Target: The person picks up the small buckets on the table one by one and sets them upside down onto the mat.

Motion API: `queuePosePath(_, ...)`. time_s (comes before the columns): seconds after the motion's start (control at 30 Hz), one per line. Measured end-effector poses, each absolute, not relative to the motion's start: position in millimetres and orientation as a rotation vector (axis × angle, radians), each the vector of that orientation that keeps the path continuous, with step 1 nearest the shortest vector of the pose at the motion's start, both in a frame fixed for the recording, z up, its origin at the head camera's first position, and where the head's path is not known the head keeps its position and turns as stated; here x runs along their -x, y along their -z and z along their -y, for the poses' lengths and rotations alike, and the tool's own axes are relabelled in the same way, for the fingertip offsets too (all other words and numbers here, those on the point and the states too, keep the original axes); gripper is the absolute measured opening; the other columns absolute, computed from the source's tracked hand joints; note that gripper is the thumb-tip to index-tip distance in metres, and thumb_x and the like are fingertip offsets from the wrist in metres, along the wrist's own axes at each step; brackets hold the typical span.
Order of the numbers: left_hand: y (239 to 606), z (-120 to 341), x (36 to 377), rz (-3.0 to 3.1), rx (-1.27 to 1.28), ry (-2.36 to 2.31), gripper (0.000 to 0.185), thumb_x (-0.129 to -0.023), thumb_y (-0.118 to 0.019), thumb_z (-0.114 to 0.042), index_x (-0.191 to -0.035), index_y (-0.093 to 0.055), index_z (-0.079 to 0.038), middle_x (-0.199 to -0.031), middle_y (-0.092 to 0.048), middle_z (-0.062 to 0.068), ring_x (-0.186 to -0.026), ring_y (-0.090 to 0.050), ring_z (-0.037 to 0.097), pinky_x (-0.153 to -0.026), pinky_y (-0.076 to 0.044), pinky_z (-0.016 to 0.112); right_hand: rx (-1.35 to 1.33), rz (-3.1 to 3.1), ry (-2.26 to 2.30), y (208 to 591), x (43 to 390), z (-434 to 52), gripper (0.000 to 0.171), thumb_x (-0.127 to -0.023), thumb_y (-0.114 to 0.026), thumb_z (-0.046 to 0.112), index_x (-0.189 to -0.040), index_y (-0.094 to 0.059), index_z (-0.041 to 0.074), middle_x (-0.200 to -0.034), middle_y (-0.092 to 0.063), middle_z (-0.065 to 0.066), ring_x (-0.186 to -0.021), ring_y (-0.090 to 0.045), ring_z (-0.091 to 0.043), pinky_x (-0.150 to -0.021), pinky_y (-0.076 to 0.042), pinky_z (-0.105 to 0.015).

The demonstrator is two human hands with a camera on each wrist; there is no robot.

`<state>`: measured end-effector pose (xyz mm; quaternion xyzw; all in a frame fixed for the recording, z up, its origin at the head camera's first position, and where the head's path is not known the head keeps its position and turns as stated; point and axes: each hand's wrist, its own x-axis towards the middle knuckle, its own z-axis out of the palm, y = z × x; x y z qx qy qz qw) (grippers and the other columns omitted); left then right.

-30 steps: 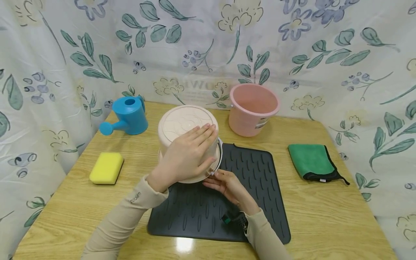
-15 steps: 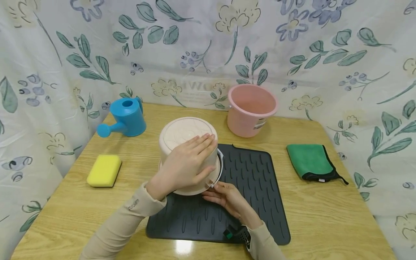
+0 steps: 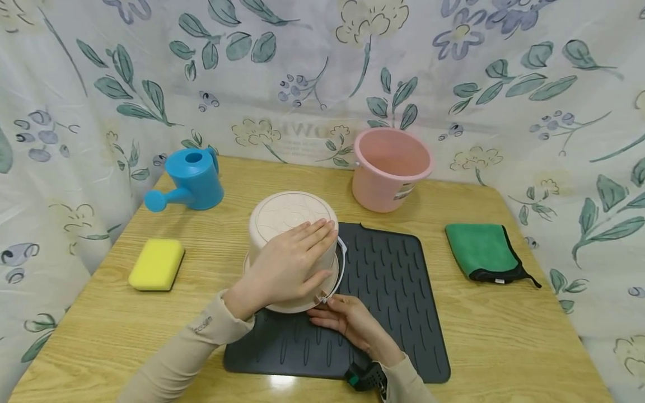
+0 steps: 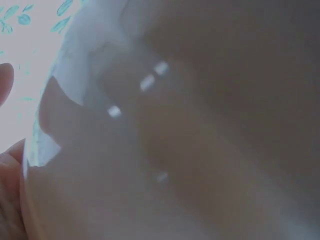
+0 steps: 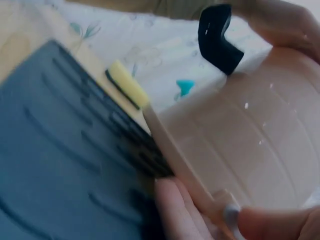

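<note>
A beige bucket (image 3: 289, 215) stands upside down at the back left corner of the dark ribbed mat (image 3: 393, 280). My left hand (image 3: 292, 260) lies flat over its side and bottom edge, fingers straight. My right hand (image 3: 327, 310) is at the near rim beside the white handle (image 3: 344, 263), palm up. In the right wrist view the fingers (image 5: 175, 205) sit under the rim of the beige bucket (image 5: 240, 145) and the thumb presses the handle tab. The left wrist view shows only the blurred wall of the beige bucket (image 4: 200, 125).
A pink bucket (image 3: 390, 168) stands upright behind the mat. A blue watering can (image 3: 194, 180) and a yellow sponge (image 3: 155, 264) lie to the left, a folded green cloth (image 3: 481, 249) to the right. A floral curtain surrounds the wooden table (image 3: 504, 336).
The upturned beige bucket has come down and a little toward me, with both hands keeping their places on it.
</note>
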<state>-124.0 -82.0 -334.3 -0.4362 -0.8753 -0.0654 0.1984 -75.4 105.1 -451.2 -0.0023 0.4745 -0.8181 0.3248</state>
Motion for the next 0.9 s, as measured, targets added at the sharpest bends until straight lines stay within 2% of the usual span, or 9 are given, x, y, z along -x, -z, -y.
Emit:
queuePosePath(0.13, 335, 84, 123, 2.445, 1.252, 0.193, 0.061, -0.087, -0.053, -0.037, -0.136, -0.043, -0.002, -0.14, -0.042, 0.012, -0.132, -0.035, 0.024, -0.108, -0.028, 0.036, -0.091, -1.026, 2.235, 448, 67, -104, 0.045, -0.1, -0.029, 0.008, -0.137, -0.018, -0.016, -0.138, -0.029, -0.034, -0.125, -0.04, -0.036, -0.102, -0.036, -0.039)
queuePosePath(0.23, 336, 86, 120, 2.443, 1.269, 0.207, 0.063, -0.086, -0.053, -0.037, -0.137, -0.041, -0.002, -0.141, -0.04, 0.012, -0.132, -0.033, 0.024, -0.108, -0.027, 0.037, -0.19, -0.812, 2.309, 444, 60, -103, 0.048, -0.101, -0.024, 0.01, -0.141, -0.009, -0.011, -0.145, -0.012, -0.033, -0.133, -0.022, -0.039, -0.107, -0.029, -0.04)
queuePosePath(0.43, 340, 88, 117, 2.446, 1.259, 0.212, 0.066, -0.086, -0.053, -0.037, -0.139, -0.037, -0.002, -0.143, -0.036, 0.012, -0.134, -0.03, 0.024, -0.11, -0.024, 0.036, -0.296, -0.635, 2.401, 435, 51, -99, 0.05, -0.101, -0.017, 0.013, -0.141, 0.002, -0.011, -0.147, 0.0, -0.03, -0.137, -0.006, -0.039, -0.11, -0.021, -0.04)
queuePosePath(0.57, 344, 88, 115, 2.439, 1.281, 0.204, 0.067, -0.084, -0.056, -0.036, -0.139, -0.038, -0.002, -0.144, -0.036, 0.013, -0.135, -0.029, 0.024, -0.11, -0.024, 0.037, -0.305, -0.583, 2.418, 432, 44, -101, 0.051, -0.1, -0.012, 0.013, -0.14, 0.008, -0.011, -0.148, 0.005, -0.029, -0.138, -0.002, -0.037, -0.111, -0.017, -0.04)
queuePosePath(0.7, 348, 89, 111, 2.432, 1.288, 0.195, 0.072, -0.082, -0.059, -0.039, -0.139, -0.037, -0.001, -0.144, -0.035, 0.013, -0.135, -0.028, 0.025, -0.11, -0.024, 0.038, -0.262, -0.551, 2.419, 432, 39, -108, 0.05, -0.1, -0.011, 0.013, -0.141, 0.007, -0.01, -0.148, 0.005, -0.029, -0.138, -0.002, -0.036, -0.111, -0.018, -0.04)
queuePosePath(0.8, 349, 89, 109, 2.434, 1.263, 0.21, 0.073, -0.082, -0.059, -0.041, -0.139, -0.037, -0.002, -0.145, -0.034, 0.012, -0.135, -0.027, 0.023, -0.111, -0.022, 0.037, -0.206, -0.55, 2.42, 434, 38, -115, 0.05, -0.101, -0.011, 0.015, -0.143, 0.004, -0.008, -0.149, 0.002, -0.027, -0.138, -0.006, -0.034, -0.111, -0.019, -0.039)
queuePosePath(0.9, 349, 89, 108, 2.444, 1.255, 0.253, 0.072, -0.082, -0.059, -0.042, -0.14, -0.038, -0.005, -0.145, -0.034, 0.01, -0.136, -0.027, 0.022, -0.111, -0.021, 0.037, -0.187, -0.597, 2.417, 437, 39, -122, 0.05, -0.102, -0.012, 0.018, -0.144, 0.0, -0.006, -0.149, -0.005, -0.025, -0.137, -0.017, -0.032, -0.111, -0.021, -0.038)
